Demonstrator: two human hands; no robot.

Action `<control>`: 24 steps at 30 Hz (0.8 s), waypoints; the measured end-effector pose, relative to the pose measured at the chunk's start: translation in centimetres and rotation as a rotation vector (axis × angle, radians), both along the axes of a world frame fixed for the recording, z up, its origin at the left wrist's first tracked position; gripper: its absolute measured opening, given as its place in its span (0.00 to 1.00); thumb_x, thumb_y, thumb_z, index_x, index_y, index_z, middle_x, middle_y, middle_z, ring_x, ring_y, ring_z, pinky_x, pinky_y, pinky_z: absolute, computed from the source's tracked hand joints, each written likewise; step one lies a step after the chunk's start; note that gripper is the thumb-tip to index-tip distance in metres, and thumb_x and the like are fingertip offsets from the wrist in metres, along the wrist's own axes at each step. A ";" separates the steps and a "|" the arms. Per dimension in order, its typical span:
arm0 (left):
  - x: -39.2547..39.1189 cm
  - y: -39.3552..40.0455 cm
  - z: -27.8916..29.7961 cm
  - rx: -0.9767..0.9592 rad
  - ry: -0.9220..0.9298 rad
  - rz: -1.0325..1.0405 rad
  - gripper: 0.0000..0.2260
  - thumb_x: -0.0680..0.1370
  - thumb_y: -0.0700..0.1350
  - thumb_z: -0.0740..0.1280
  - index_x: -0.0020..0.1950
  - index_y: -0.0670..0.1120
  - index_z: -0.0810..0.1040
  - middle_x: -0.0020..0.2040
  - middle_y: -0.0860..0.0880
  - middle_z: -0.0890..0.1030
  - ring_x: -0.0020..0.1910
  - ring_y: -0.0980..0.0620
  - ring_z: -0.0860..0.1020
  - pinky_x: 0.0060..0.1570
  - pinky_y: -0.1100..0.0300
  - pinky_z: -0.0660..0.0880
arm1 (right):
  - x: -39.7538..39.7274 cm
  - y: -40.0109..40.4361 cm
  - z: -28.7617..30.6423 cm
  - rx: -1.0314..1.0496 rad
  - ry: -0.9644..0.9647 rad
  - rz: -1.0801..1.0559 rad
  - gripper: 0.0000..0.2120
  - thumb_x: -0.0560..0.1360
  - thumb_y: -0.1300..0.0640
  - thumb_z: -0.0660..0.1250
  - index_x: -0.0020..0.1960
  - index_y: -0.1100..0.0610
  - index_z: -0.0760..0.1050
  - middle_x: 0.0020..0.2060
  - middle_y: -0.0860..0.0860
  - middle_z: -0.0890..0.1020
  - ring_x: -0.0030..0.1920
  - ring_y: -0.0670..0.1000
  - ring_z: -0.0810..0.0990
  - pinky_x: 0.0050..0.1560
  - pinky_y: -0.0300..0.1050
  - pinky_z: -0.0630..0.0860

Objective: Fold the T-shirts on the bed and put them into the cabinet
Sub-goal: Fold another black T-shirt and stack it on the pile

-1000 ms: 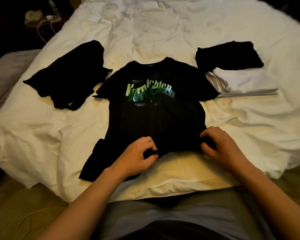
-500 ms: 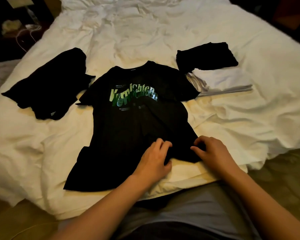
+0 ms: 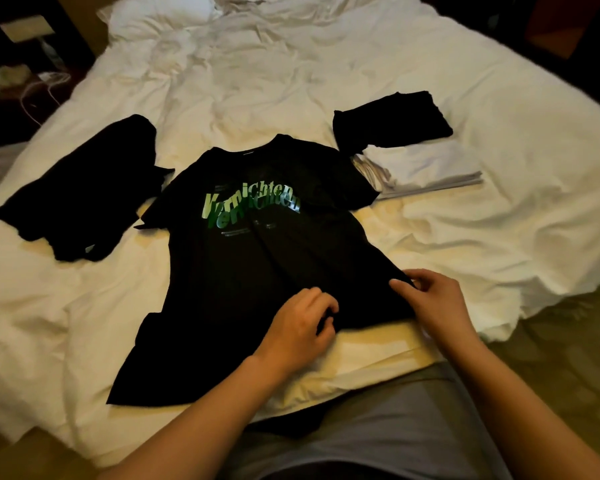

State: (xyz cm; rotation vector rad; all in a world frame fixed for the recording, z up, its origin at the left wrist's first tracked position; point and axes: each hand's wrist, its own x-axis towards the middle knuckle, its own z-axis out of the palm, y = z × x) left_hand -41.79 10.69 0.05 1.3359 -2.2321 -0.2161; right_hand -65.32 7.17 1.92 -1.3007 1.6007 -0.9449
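Head | both hands pinch black T-shirt point(image 3: 257, 271) hem (left point(image 3: 300, 329), right point(image 3: 433, 304)) | near bed point(image 3: 499, 109) edge

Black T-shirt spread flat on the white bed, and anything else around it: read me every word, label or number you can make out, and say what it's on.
"Vernichten": large pale green letters on the chest of the black T-shirt spread flat on the white bed.
"Vernichten" again: darker green, overlapping just below.
Small print lines above and beneath the word: too small to read.
Neck label inside the collar: unreadable.
Crumpled black garment, folded black garment, folded white garment: no text visible.
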 end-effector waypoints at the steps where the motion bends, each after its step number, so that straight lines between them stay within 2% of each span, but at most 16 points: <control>1: -0.5 0.1 -0.1 -0.050 -0.012 -0.023 0.04 0.74 0.42 0.68 0.47 0.46 0.77 0.42 0.50 0.75 0.40 0.51 0.74 0.39 0.54 0.73 | 0.0 -0.2 0.0 0.012 -0.006 0.023 0.10 0.74 0.54 0.74 0.38 0.59 0.80 0.29 0.47 0.77 0.35 0.47 0.75 0.38 0.45 0.70; 2: -1.2 0.3 -0.3 -0.075 -0.025 -0.059 0.04 0.74 0.43 0.70 0.47 0.46 0.77 0.42 0.50 0.75 0.40 0.50 0.74 0.39 0.55 0.72 | 0.0 -0.2 0.1 0.017 -0.044 0.032 0.15 0.74 0.54 0.73 0.34 0.62 0.77 0.27 0.48 0.74 0.32 0.48 0.72 0.36 0.45 0.66; 4: -2.6 0.9 -0.5 -0.050 -0.091 -0.071 0.10 0.75 0.52 0.70 0.49 0.47 0.77 0.44 0.51 0.76 0.42 0.50 0.74 0.41 0.57 0.71 | 0.4 -0.2 0.7 0.002 -0.173 0.026 0.18 0.75 0.55 0.72 0.32 0.61 0.71 0.26 0.50 0.71 0.31 0.48 0.68 0.36 0.45 0.64; 6: -3.5 1.0 -1.0 0.011 -0.176 0.055 0.17 0.74 0.60 0.67 0.55 0.49 0.76 0.49 0.51 0.77 0.46 0.51 0.74 0.45 0.56 0.72 | 0.6 -0.1 0.9 -0.023 -0.277 0.027 0.18 0.76 0.56 0.72 0.31 0.57 0.69 0.27 0.50 0.70 0.32 0.48 0.68 0.35 0.45 0.64; 7: -3.7 1.0 -1.1 0.038 -0.193 0.122 0.19 0.74 0.61 0.65 0.57 0.49 0.75 0.50 0.51 0.77 0.47 0.51 0.74 0.45 0.56 0.72 | 0.6 0.0 0.8 -0.037 -0.278 0.029 0.19 0.76 0.56 0.72 0.31 0.56 0.68 0.26 0.51 0.68 0.31 0.48 0.67 0.34 0.44 0.63; 9: -3.7 0.7 -1.3 0.064 -0.199 0.159 0.17 0.73 0.58 0.64 0.57 0.49 0.76 0.49 0.51 0.77 0.46 0.50 0.75 0.45 0.56 0.72 | 0.3 0.0 0.4 -0.045 -0.253 0.036 0.20 0.75 0.53 0.73 0.31 0.56 0.67 0.25 0.53 0.69 0.30 0.49 0.67 0.34 0.45 0.62; 11: -3.2 0.3 -1.6 0.058 -0.198 0.123 0.15 0.71 0.53 0.63 0.54 0.48 0.79 0.47 0.51 0.77 0.44 0.49 0.77 0.44 0.57 0.71 | 0.0 0.0 0.5 -0.015 -0.177 0.076 0.17 0.73 0.49 0.75 0.35 0.57 0.73 0.27 0.55 0.78 0.31 0.51 0.76 0.35 0.47 0.69; 13: -2.7 0.0 -1.8 0.031 -0.165 0.071 0.13 0.72 0.49 0.65 0.53 0.47 0.81 0.46 0.51 0.78 0.44 0.49 0.77 0.44 0.57 0.71 | -0.3 0.1 0.7 0.018 -0.020 0.173 0.10 0.73 0.48 0.75 0.40 0.54 0.79 0.32 0.49 0.83 0.35 0.47 0.82 0.37 0.45 0.74; 15: -2.3 -0.3 -1.9 -0.023 -0.077 -0.015 0.10 0.75 0.46 0.68 0.54 0.45 0.82 0.46 0.49 0.80 0.44 0.50 0.78 0.45 0.58 0.73 | -0.7 0.1 1.1 0.002 0.060 0.193 0.05 0.75 0.51 0.73 0.43 0.52 0.81 0.35 0.47 0.84 0.38 0.44 0.83 0.39 0.43 0.75; 19: -1.8 -0.4 -0.1 -0.065 0.135 -0.136 0.10 0.81 0.46 0.66 0.53 0.41 0.83 0.46 0.47 0.83 0.45 0.52 0.81 0.47 0.64 0.76 | -1.7 0.4 1.7 0.081 -0.153 0.040 0.06 0.77 0.54 0.71 0.45 0.57 0.81 0.39 0.54 0.85 0.39 0.52 0.84 0.35 0.47 0.78; 21: -1.7 -0.6 0.7 0.059 0.149 -0.160 0.11 0.82 0.48 0.66 0.54 0.43 0.83 0.47 0.49 0.83 0.46 0.55 0.80 0.49 0.66 0.76 | -2.1 0.1 1.4 0.113 0.062 0.102 0.09 0.76 0.51 0.71 0.45 0.57 0.81 0.39 0.54 0.84 0.40 0.53 0.83 0.36 0.49 0.78; 23: -1.6 -0.8 0.8 0.275 0.037 -0.196 0.11 0.81 0.52 0.66 0.57 0.47 0.82 0.49 0.52 0.82 0.48 0.57 0.79 0.49 0.61 0.77 | -2.2 0.0 1.0 0.113 0.422 0.172 0.14 0.76 0.45 0.70 0.43 0.57 0.80 0.37 0.52 0.82 0.40 0.53 0.81 0.40 0.50 0.76; 24: -1.7 -0.8 0.8 0.350 -0.028 -0.210 0.12 0.81 0.55 0.66 0.58 0.49 0.81 0.50 0.54 0.81 0.49 0.58 0.78 0.49 0.58 0.77 | -2.1 0.0 1.1 0.096 0.538 0.160 0.17 0.76 0.43 0.69 0.41 0.58 0.79 0.35 0.52 0.81 0.39 0.53 0.80 0.39 0.50 0.74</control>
